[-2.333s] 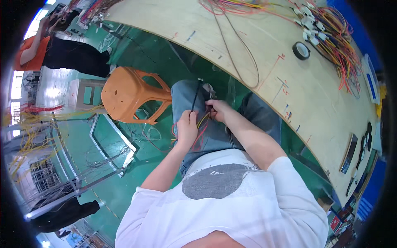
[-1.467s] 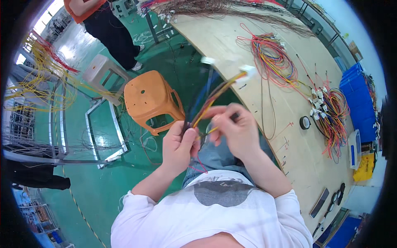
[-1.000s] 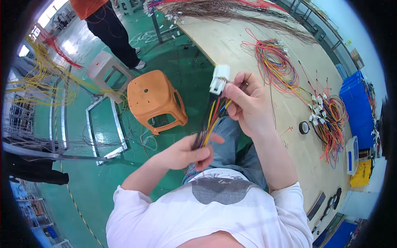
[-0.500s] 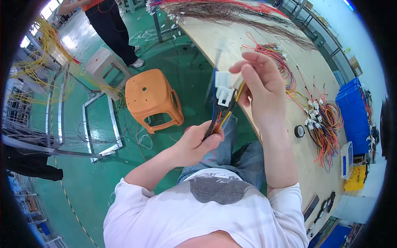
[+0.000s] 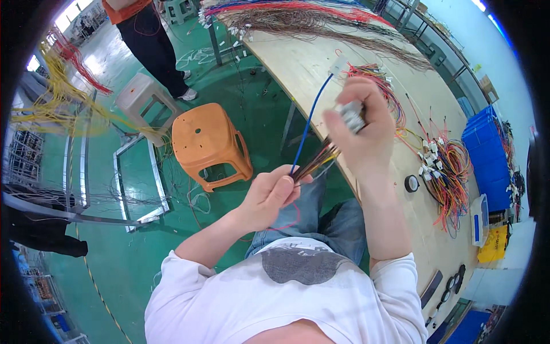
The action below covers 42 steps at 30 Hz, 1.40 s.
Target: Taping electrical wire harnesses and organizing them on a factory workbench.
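1. Because the left hand (image 5: 269, 198) acts as the anchor, its grip probably matters most: the fingers curl round the bundle (image 5: 315, 164) with the thumb laid along it. A firm, gentle pinch should gather the wires without creasing them.

2. The right hand (image 5: 369, 137) is blurred, but its fingers look bent round the connector (image 5: 352, 117), a white block showing between thumb and fingertips. Gripping the plastic body is safer than tugging the wires where they enter it.

3. The bundle spans the two hands in mid-air, near the edge of the table (image 5: 298, 69) and above the jeans (image 5: 346, 229), so nothing props it. Short, steady movements would suit it best, with the left wrist quiet.

4. The blue wire (image 5: 310, 122) stands apart from the others, rising from the left hand to a pale tip (image 5: 339, 66), too blurred to make out. It could hook on the right fingers, so give it room.

5. A pink wire (image 5: 298, 214) loops loosely below the left hand, over the jeans. Let it hang free, as it might snag.

6. Whether any wires cross inside the bundle, I cannot tell; slower turns of the right hand would make checking easier.
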{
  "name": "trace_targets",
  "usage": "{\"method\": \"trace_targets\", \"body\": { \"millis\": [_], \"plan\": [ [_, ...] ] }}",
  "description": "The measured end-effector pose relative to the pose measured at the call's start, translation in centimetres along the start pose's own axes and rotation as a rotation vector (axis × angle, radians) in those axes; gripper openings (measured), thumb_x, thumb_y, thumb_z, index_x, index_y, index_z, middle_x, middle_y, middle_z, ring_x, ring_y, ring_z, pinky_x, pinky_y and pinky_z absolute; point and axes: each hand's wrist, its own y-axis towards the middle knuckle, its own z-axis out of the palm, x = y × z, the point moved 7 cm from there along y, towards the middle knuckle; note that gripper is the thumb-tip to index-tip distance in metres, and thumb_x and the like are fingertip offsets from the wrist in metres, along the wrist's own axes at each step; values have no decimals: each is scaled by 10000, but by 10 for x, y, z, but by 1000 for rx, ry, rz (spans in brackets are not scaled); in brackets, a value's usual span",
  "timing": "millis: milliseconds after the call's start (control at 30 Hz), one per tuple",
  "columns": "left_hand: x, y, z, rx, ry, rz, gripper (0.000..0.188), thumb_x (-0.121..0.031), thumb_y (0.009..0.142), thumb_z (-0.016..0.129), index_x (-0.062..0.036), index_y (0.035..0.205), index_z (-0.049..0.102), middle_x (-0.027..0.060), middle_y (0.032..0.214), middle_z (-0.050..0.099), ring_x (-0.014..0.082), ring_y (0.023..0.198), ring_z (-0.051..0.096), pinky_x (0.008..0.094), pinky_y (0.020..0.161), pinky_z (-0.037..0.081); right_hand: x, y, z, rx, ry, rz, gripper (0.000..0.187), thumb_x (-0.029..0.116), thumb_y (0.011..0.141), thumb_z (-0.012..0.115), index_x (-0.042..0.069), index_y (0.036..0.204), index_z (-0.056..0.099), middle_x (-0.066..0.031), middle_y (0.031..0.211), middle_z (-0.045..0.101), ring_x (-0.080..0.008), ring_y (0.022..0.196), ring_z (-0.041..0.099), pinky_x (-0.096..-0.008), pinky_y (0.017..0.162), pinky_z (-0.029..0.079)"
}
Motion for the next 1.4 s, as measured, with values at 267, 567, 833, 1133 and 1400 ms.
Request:
{"method": "trace_targets", "body": {
  "millis": [267, 567, 833, 1133, 1400],
  "plan": [
    [4, 0, 0, 155, 243, -71, 242, -189, 885, 383, 5, 978, 492, 8, 599, 408, 75, 546, 377, 216, 506, 335, -6, 20, -3, 43, 270, 115, 188, -8, 661, 605, 40, 796, 484, -45, 904, 550, -73, 752, 489, -196, 649, 397],
    [-58, 44, 1, 290, -124, -17, 395, -217, 737, 652, -14, 1009, 450, 38, 763, 543, 97, 701, 517, 231, 607, 406, 23, 25, 32, 232, 109, -91, 207, -13, 667, 604, 51, 821, 481, -53, 863, 554, -90, 744, 513, -220, 643, 417],
    [-103, 60, -43, -238, -339, 114, 367, -356, 873, 432, -124, 612, 319, -59, 499, 240, 59, 403, 228, 219, 371, 185, -8, 7, 91, 412, 754, 438, 166, 145, 744, 572, 11, 812, 503, -68, 814, 546, -123, 733, 529, -239, 663, 427],
    [-40, 2, -238, -1025, -379, 99, 381, -323, 864, 437, -130, 565, 303, -21, 514, 279, 105, 427, 256, 254, 404, 226, -44, -110, 89, 973, 734, 1098, 283, 254, 886, 407, 66, 677, 441, 40, 461, 340, -43, 370, 291, -206, 353, 223],
    [20, -87, -101, 86, -162, -870, 436, -472, 833, 422, -44, 837, 503, 68, 721, 562, 158, 685, 544, 306, 645, 448, 1, -41, 58, 1090, 748, 1084, 307, 266, 869, 446, 66, 638, 460, 56, 453, 308, -28, 369, 219, -195, 334, 142]
  ]
}}
